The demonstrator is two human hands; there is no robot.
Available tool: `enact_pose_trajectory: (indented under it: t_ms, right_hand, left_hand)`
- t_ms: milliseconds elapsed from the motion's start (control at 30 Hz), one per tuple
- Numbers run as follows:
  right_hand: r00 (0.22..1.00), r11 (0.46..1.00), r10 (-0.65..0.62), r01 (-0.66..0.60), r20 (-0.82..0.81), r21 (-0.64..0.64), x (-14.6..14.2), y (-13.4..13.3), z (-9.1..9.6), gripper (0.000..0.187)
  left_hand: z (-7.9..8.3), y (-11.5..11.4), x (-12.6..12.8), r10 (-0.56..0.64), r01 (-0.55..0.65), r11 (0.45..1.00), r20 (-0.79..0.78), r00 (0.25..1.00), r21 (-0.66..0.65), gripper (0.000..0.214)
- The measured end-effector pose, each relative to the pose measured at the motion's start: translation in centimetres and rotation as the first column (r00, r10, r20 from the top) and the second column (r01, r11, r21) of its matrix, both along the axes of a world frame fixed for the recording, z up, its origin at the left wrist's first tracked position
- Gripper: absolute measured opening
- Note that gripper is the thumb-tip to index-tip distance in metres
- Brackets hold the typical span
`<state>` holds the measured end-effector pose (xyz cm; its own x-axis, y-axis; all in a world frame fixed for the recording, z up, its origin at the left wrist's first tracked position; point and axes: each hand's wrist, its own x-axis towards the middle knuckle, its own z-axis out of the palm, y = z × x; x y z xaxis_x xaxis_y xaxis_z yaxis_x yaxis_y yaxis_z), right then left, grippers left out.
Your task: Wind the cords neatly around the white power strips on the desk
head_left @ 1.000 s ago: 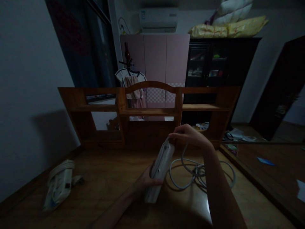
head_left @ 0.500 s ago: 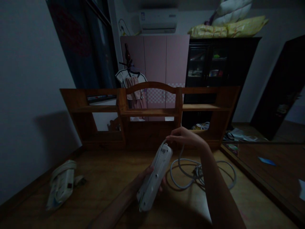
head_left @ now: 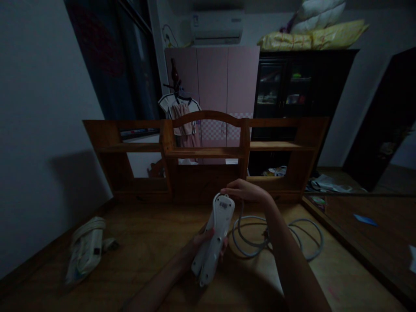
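Observation:
The room is dim. My left hand (head_left: 198, 247) is closed round the near half of a white power strip (head_left: 216, 232), held tilted above the wooden desk (head_left: 146, 242). My right hand (head_left: 245, 192) pinches the strip's far end, where its grey cord (head_left: 276, 234) comes out. The cord lies in loose loops on the desk to the right of the strip, partly hidden by my right forearm.
A second white power strip with wound cord (head_left: 85, 249) lies at the desk's left. A wooden shelf unit (head_left: 208, 149) stands along the back of the desk. A darker table (head_left: 373, 234) adjoins on the right, with a blue paper (head_left: 364, 219).
The power strip has turned in my hands, so its flat labelled side now faces up. My right hand has dropped slightly with the far end. The cord loops have shifted a little.

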<state>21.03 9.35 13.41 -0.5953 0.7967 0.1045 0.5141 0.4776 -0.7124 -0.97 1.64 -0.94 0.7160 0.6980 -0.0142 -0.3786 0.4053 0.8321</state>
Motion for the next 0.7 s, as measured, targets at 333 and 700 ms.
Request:
enact_pose_trajectory:
  t_ms: [333,700]
  right_hand:
    - [0.989,0.978,-0.017,0.047,-0.148,0.201,-0.5,0.1,0.3,0.049]
    - [0.992,0.993,0.071,-0.061,-0.102,0.101,-1.2,-0.8,0.7,0.050]
  left_hand:
    - [0.1,1.2,-0.3,0.057,-0.057,0.996,-0.003,0.998,-0.063,0.057]
    - [2.2,0.1,-0.9,0.041,-0.041,0.995,-0.008,0.999,-0.090,0.070]
